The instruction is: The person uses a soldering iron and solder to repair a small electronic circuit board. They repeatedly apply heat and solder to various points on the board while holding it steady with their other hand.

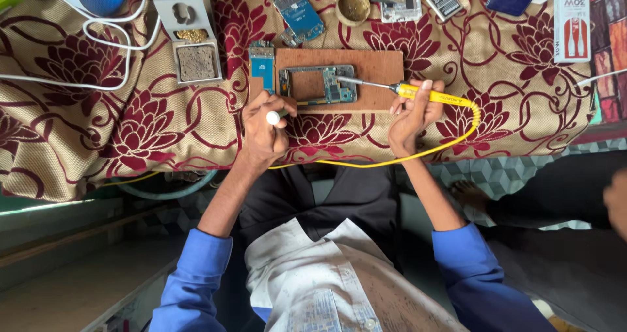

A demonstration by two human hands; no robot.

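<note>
The opened phone frame with exposed blue-green circuit board (318, 84) lies flat on a brown wooden board (379, 67), which shields the floral-clothed worktop (130, 129). The right hand (411, 113) has its grip clamped on a yellow-handled soldering iron (428, 95), tip at the circuit board. The left hand (263, 126), grip closed on a small white-capped tube (273, 117), rests beside the frame.

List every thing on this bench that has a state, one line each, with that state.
Phone frame: opened up, circuit board exposed, lying on the wooden board.
Soldering iron: held in right hand, tip on the phone frame.
Left hand: closed on a small white-tipped tool.
Blue circuit board: loose, lying apart on the cloth.
Iron stand: empty of the iron.
Round tin: open.
</note>
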